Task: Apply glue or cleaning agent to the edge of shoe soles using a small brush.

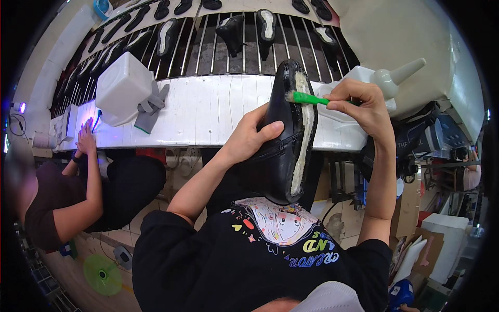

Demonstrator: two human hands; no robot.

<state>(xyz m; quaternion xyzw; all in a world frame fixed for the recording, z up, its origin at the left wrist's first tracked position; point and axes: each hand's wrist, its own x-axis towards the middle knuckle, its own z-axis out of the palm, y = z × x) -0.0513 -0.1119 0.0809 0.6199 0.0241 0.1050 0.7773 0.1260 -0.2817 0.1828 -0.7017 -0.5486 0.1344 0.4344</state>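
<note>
The left hand (255, 136) grips a glossy black shoe (280, 114); the right hand (363, 104) pinches a green-handled bristle brush (307, 98) at its edge. Multicoloured lettering (314, 259) marks the black T-shirt (208, 265).

A white workbench (200, 122) spans the station, its surface visibly seamed. Beyond it lies a bed of parallel metal bars (201, 47). A broad cream panel (397, 31) stands upper right. The floor (351, 218) is pale tile, marked by a dark stain. A violet lamp (22, 107) glows far left; violet-blue light tints the bench's left end.
</note>
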